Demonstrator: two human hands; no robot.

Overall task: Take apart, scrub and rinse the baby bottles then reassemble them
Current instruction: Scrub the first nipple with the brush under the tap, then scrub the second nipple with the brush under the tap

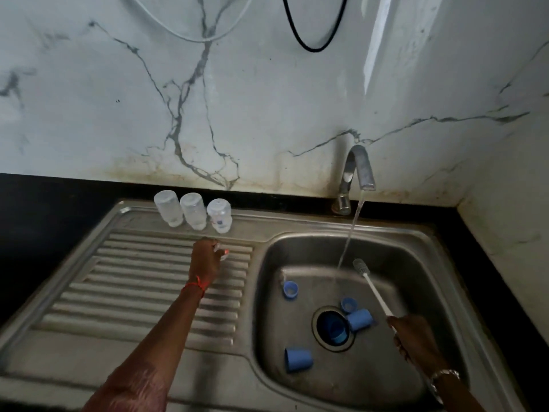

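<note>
Head view: left grip (208, 260) pinches clear piece (222, 251) near bottles (193, 214); right grip (416, 337) holds brush (375, 289).

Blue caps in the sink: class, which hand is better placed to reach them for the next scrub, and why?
Right, probably. The right hand grips the brush over the basin, close to the blue caps. The left hand is over the drainboard, busy with a small clear piece.

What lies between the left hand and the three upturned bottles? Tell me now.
Only bare steel of the drainboard lies between the left hand and the bottles, head view.
</note>
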